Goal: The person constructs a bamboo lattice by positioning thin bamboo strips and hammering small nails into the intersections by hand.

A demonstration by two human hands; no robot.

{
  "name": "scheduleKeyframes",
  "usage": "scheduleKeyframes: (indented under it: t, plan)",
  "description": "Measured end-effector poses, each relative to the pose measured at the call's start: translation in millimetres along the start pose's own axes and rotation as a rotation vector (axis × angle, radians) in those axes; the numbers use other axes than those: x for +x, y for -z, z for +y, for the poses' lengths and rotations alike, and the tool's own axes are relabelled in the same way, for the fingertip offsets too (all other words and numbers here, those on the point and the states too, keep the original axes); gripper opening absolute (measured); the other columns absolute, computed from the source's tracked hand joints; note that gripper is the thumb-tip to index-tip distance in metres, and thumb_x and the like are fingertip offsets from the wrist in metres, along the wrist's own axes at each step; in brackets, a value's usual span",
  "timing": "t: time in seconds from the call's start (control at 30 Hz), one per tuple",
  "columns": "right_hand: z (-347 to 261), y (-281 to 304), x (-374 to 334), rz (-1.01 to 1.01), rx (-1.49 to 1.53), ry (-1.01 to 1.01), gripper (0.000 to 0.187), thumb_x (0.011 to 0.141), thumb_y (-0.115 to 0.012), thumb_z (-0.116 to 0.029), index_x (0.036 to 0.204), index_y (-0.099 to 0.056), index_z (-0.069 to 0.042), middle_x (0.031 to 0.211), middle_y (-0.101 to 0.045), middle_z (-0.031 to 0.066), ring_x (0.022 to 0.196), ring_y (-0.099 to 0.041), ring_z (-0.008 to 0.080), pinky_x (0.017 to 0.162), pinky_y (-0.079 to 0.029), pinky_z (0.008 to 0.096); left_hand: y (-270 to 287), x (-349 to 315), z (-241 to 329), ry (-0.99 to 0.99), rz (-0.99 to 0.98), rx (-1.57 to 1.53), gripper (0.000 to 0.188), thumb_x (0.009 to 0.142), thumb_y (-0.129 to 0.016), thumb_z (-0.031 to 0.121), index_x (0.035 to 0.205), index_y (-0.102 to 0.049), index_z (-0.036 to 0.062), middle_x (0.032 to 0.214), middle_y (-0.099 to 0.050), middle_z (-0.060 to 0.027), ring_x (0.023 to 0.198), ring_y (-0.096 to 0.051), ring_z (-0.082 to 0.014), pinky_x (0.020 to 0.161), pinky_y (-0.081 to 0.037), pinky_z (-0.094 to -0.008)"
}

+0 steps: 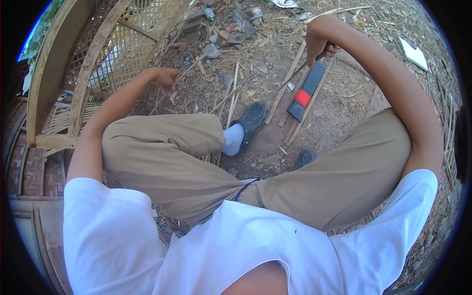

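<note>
My left hand (166, 79) is closed, its fingers curled round a thin bamboo strip (191, 67) that slants across the ground. My right hand (319, 43) is closed on the dark handle of a knife-like tool (298, 73), with what looks like a narrow blade slanting down to the left; much of the grip is hidden by my fingers. Just below that hand lies a long dark sheath (314, 77) with a red band. It rests on the dirt among flat bamboo slats (289, 81).
A curved bamboo frame with woven lattice (129, 42) stands at the far left. My feet, in dark clogs (254, 123), are on the ground between my bent knees. Bamboo scraps and litter, including a can (254, 13), lie ahead; a white panel (413, 53) is at the far right.
</note>
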State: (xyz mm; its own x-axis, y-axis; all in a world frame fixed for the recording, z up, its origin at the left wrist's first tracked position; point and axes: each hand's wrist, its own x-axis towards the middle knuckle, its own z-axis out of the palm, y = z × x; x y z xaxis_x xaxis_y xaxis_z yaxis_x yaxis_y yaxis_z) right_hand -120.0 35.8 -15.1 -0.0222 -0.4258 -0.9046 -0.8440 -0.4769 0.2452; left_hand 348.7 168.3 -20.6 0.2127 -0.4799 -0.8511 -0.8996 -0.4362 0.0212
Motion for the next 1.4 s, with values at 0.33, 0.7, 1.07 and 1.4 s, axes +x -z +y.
scheduleKeyframes:
  t: [0.33,0.7,1.07,1.4]
  plan:
    - [10.8,-3.3,40.3,-0.058,-0.164,-0.100,0.050,0.084,-0.070,-0.057,0.073,-0.052,-0.012,0.062,-0.050,-0.0016,0.050,-0.043,0.0118,0.049,-0.042,0.0309,6.4,38.8,49.4,-0.132,-0.107,0.002,0.034,0.076,-0.067,-0.004,0.101,-0.045,0.0034,0.095,-0.057,-0.0102,0.087,-0.068,-0.0243,0.072,-0.063,-0.0385]
    - [20.2,13.5,66.3,-0.154,-0.166,-0.138,0.059,0.081,-0.068,-0.064,0.063,-0.050,-0.010,0.062,-0.051,0.0007,0.049,-0.043,0.0132,0.047,-0.040,0.0309,-25.4,59.7,36.0,-0.494,0.084,0.580,0.021,0.085,-0.064,0.011,0.096,-0.050,0.0003,0.080,-0.059,-0.0100,0.079,-0.067,-0.0212,0.069,-0.052,-0.0386]
    - [53.4,-13.1,78.2,0.156,-0.109,-0.032,0.040,0.072,-0.081,-0.037,0.082,-0.070,0.000,0.073,-0.067,0.0079,0.061,-0.063,0.0196,0.058,-0.054,0.0341,-98.5,108.3,30.2,-0.412,-0.036,0.031,0.017,0.085,-0.066,0.006,0.095,-0.054,0.0000,0.073,-0.061,-0.0079,0.069,-0.065,-0.0190,0.064,-0.051,-0.0355]
    - [115.2,-70.3,161.2,0.309,-0.124,0.208,0.026,0.066,-0.080,-0.020,0.086,-0.073,-0.005,0.076,-0.071,0.0100,0.073,-0.070,0.0256,0.067,-0.055,0.0390,-200.6,94.2,-45.1,-0.435,0.290,-0.253,0.020,0.080,-0.070,0.008,0.094,-0.059,-0.0011,0.079,-0.059,-0.0084,0.074,-0.059,-0.0194,0.069,-0.048,-0.0357]
